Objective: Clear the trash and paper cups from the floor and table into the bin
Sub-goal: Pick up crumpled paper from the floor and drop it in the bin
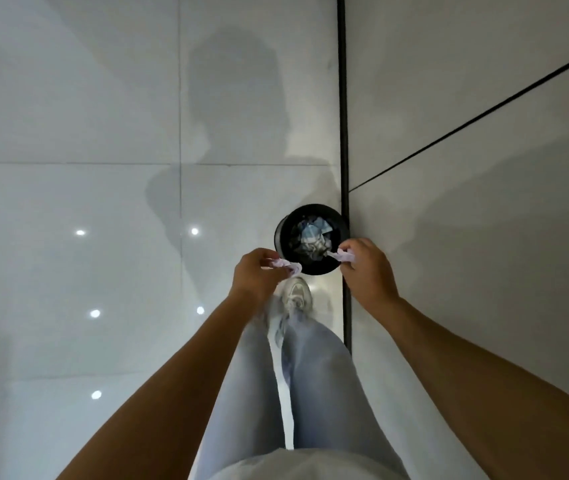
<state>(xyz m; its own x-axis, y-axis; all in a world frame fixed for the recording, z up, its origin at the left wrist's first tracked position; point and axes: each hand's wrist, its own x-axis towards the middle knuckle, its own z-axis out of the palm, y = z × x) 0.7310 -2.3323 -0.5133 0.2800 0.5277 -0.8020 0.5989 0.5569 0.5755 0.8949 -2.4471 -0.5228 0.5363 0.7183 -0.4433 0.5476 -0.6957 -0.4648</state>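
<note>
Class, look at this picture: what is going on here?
A person stands over a round black bin on the tiled floor, beside a wall. Each of the hands holds a crumpled scrap of paper: the left hand grips one near the bin's near rim, the right hand pinches another over the opening. Crumpled trash already lies inside.

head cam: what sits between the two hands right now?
In the head view, the near rim of the round black bin lies between the left hand and right hand; each grips a crumpled pale tissue.
</note>
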